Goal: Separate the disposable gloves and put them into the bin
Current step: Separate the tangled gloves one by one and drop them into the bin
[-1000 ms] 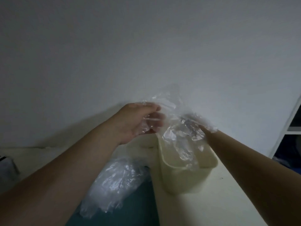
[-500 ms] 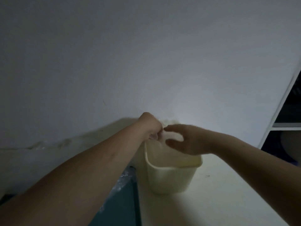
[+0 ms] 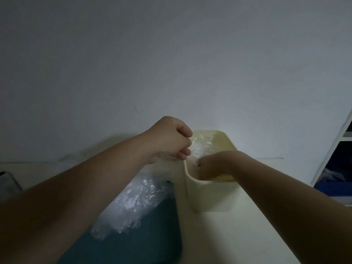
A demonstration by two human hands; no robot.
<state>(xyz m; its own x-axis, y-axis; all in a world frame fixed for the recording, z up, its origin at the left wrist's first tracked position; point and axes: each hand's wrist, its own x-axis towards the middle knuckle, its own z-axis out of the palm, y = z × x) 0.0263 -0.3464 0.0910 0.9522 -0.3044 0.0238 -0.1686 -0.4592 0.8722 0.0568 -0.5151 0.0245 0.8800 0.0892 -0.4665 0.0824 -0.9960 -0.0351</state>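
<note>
One glove [image 3: 200, 147] is in the mouth of the bin [image 3: 209, 195]. A heap [image 3: 133, 202] of thin, crinkled clear film waits beside it, so much work is left. The left grip [image 3: 171, 141], fingers curled, seems to pinch the glove. The right grip [image 3: 213, 164] is sunk in the bin and I cannot tell its state. The bin is smooth cream plastic with round corners.

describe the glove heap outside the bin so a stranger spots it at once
Find the pale yellow plastic bin on the cream table. Left of it lies a dark teal surface; on its far end sits the heap of clear crinkled plastic gloves. Only it glints silvery white.
</note>
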